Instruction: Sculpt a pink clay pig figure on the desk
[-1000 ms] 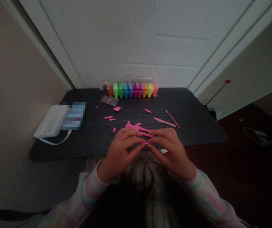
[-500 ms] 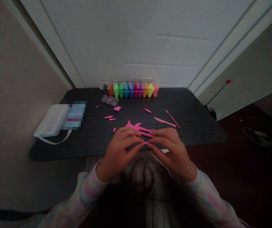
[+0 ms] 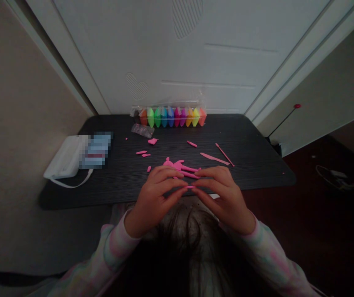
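Between the fingertips of both hands is a small pink clay piece, thin and short. My left hand pinches its left end with thumb and finger. On its right end, my right hand closes in the same way. Just beyond the fingers a pink clay figure lies flat on the dark table, with a round head at left and two long legs pointing right. My hands cover part of it. Left of the figure sits a little pink clay bit.
The black table carries a pack of coloured clay at the back. Pink clay scraps lie mid-table. A pink modelling knife and a thin pink stick tool rest at right. A white device with a cable is at left.
The hands stay almost in place. The small clay piece has shifted slightly between the fingertips, and a little more of it shows.
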Tool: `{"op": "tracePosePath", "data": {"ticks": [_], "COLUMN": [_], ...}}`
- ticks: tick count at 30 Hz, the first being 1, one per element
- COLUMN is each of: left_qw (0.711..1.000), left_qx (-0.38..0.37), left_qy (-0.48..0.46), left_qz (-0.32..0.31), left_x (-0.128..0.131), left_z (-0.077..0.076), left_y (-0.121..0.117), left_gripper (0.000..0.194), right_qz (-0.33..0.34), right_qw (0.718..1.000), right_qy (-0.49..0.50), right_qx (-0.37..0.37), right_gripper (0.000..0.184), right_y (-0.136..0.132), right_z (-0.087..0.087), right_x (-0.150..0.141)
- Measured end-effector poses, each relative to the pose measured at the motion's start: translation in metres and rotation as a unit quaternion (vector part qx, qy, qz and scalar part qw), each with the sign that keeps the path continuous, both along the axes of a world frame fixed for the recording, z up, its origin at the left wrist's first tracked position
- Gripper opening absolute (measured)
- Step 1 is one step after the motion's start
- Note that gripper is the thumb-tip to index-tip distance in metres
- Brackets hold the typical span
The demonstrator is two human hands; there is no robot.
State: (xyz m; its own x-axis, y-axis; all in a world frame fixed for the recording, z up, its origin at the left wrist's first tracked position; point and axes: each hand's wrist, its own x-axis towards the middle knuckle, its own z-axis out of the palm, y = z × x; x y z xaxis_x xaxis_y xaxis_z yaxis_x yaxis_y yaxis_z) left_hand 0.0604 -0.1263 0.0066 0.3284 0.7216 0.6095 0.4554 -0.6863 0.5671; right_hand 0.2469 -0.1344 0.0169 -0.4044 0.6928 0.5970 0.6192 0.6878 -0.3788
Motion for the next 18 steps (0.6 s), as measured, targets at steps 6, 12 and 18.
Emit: {"op": "tracePosePath", "data": {"ticks": [6, 12, 18], "left_qw": [1.000, 1.000, 1.000], "left_qx": [0.004, 0.008, 0.006], "left_qy": [0.001, 0.009, 0.006], "left_qz": [-0.003, 0.000, 0.003], "left_x": [0.0002, -0.0012, -0.0011], "left_z": [0.0015, 0.0007, 0.0013], "left_y": [0.0011, 0.0000, 0.0002], "left_gripper": [0.013, 0.009, 0.010], "right_qz": [0.003, 0.004, 0.005], "right_qw": [1.000, 1.000, 1.000], "right_qy": [0.008, 0.006, 0.008], "right_qx": [0.001, -0.004, 0.000], "right_gripper": [0.009, 0.009, 0.008], "right_y": [-0.0001, -0.0006, 0.0007], "right_z": [0.0010, 0.0015, 0.0009], "right_x": [-0.0011, -0.0008, -0.0003]}}
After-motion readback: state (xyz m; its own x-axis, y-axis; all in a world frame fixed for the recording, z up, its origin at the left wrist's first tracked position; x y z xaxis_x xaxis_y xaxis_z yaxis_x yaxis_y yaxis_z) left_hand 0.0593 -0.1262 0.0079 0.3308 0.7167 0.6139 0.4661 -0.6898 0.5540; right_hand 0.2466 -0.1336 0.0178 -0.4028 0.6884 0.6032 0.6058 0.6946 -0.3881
